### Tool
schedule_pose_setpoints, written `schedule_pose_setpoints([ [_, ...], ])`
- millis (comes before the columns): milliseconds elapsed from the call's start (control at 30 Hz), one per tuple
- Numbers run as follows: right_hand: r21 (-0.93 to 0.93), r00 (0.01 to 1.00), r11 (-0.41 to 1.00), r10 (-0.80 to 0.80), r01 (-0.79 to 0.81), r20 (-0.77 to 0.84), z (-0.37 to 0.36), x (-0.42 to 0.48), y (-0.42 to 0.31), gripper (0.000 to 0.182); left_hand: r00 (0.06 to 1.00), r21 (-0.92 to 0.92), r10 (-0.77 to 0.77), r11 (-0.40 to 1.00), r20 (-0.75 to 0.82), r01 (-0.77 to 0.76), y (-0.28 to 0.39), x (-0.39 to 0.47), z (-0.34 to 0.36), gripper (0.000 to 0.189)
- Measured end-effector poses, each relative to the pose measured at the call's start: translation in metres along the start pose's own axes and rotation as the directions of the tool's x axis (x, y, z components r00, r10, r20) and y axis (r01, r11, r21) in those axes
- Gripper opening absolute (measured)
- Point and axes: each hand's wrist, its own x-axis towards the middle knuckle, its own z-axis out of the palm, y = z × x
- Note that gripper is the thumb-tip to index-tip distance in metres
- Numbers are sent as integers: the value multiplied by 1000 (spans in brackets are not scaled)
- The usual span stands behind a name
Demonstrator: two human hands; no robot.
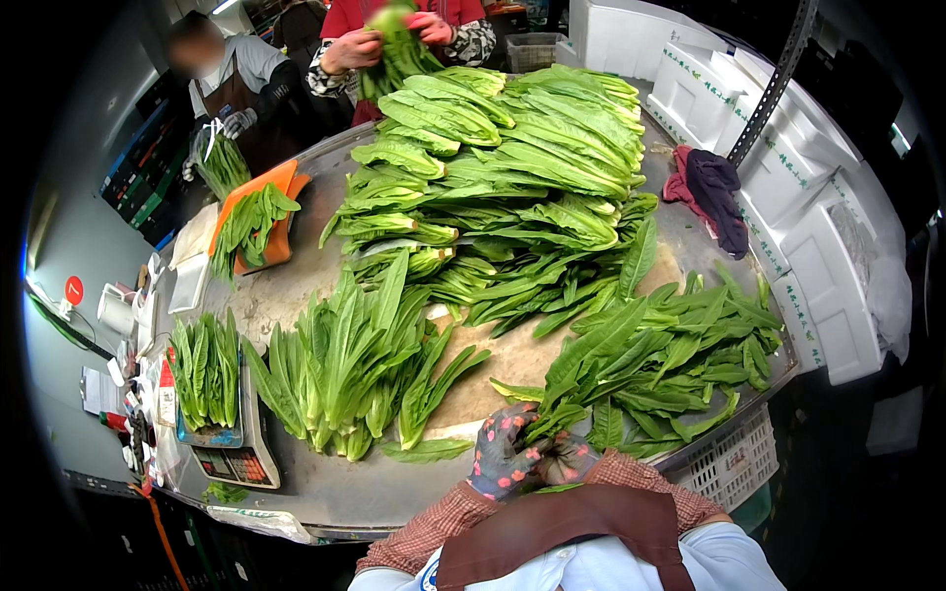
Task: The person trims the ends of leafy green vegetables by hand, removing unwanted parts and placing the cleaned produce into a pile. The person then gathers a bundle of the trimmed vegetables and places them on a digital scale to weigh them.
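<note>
My left hand [505,452], in a grey glove with a flower pattern, is closed around the base of a long-leaf lettuce [591,369] near the table's front edge. The leaves point up and to the right. Pressed close by it is my right hand [567,459], also gloved, at the stem end; its fingertips are partly hidden. A loose heap of green leaves [687,354] lies just to the right. To the left, a bunch of lettuce [347,369] rests on the metal table [355,495], with a single leaf [429,449] before it.
A large lettuce stack [510,162] covers the table's middle and back. At left, a digital scale [236,462] bears lettuce [207,377], near an orange holder [277,244]. White foam boxes [783,162], a metal post [772,89] and cloths [713,196] stand right. Two people work opposite.
</note>
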Motion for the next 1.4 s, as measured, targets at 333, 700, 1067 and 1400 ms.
schedule_pose_setpoints([
  [333, -649, 956, 729, 25, -217, -291, 60, 9, -7, 44, 609, -36, 103, 977, -787, -211, -22, 13, -117, 41],
  [700, -906, 708, -321, -570, 275, 417, 151, 55, -123, 32, 710, 468, 20, 765, -704, 443, -39, -47, -209, 33],
  [1067, -863, 333, -234, -852, 447, 403, 143, 125, -298, 52, 887, 376, 36, 913, -460, 158, -9, 9, -130, 29],
  [1400, -833, 458, 173, -883, 525, 105, 167, 101, -125, 53, 971, 248, -54, 962, -234, 113, -1, 16, -70, 23],
])
